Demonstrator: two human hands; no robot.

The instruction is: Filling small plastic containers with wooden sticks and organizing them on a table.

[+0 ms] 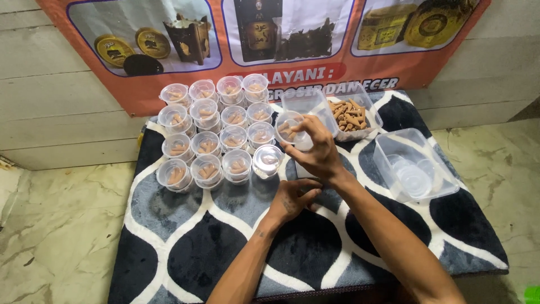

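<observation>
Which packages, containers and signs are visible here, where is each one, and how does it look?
Banner: on the wall behind, orange, with product photos.
Small round cups: clear, lidded, in rows on the mat's left side.
Cup: clear, in the right hand.
Tub of brown cones: clear, rectangular, behind the hand.
Tub of lids: clear, on the right.

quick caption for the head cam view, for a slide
Right hand lifts a small clear cup of brown cones beside rows of filled cups; left hand rests on the patterned mat.
</observation>
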